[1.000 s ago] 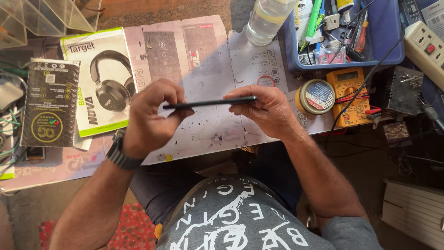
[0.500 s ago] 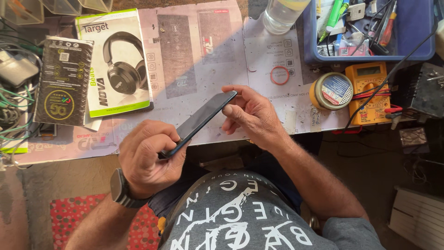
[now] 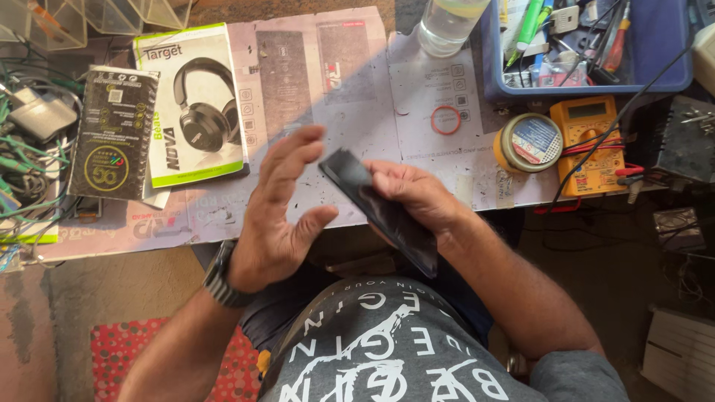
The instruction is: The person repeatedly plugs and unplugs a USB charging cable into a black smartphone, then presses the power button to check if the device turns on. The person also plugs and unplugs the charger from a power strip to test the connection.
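Phone held slantwise in the right hand, above the near edge of the table.

The right hand grips the dark, flat phone from the side, fingers curled over its upper part, so it runs from upper left down toward the lap. The left hand hovers just beside it with fingers spread and holds nothing; a watch sits on that wrist. As a judgement, the handling looks early: the phone appears whole and closed, no tool is in hand, and the yellow meter, the round tin and the blue tray of tools lie untouched. A headphone box rests well apart at left.
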